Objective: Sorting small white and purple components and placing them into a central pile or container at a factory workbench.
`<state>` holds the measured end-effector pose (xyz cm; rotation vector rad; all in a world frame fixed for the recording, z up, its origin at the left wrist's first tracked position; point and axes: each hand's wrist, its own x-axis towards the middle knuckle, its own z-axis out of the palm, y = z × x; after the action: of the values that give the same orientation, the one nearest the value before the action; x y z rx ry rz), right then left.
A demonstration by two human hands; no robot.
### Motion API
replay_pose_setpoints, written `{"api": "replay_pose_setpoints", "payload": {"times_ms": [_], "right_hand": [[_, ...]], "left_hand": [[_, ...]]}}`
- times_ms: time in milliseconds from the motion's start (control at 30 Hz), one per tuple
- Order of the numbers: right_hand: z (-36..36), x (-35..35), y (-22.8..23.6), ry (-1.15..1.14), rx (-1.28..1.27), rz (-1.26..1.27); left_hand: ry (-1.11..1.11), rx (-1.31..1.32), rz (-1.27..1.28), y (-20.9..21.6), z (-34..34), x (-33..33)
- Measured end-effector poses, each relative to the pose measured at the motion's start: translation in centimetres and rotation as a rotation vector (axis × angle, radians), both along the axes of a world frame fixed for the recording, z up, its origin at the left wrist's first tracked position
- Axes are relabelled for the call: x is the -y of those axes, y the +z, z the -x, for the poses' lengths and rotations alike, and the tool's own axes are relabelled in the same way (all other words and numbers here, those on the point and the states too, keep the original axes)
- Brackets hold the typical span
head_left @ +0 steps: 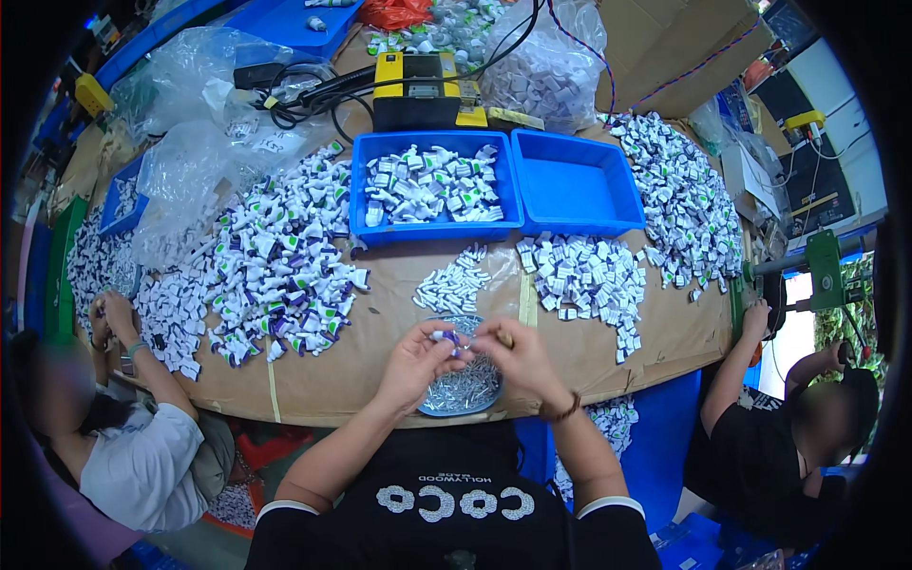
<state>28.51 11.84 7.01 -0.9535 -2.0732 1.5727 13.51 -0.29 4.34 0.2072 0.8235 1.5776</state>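
My left hand and my right hand meet above a round blue dish of small silver pieces at the table's near edge. Between the fingertips of both hands is a small white tube with a purple part. A row of small white tubes lies just beyond the dish. Further back, one blue bin holds white tubes and a second blue bin beside it has nothing in it.
A big heap of white, purple and green tubes lies to the left, small white packets to the right, more tubes at far right. A yellow-black device stands behind. One person works at the left, another at the right.
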Motion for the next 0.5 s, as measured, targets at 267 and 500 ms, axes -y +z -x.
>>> {"api": "replay_pose_setpoints", "payload": {"times_ms": [267, 500], "right_hand": [[3.2, -8.7, -6.8, 0.134, 0.304, -0.847], [2.8, -7.5, -5.8, 0.116, 0.207, -0.753]], "left_hand": [[0.085, -0.165, 0.066, -0.6, 1.7, 0.7], [0.044, -0.238, 0.116, 0.0, 2.1, 0.8]]}}
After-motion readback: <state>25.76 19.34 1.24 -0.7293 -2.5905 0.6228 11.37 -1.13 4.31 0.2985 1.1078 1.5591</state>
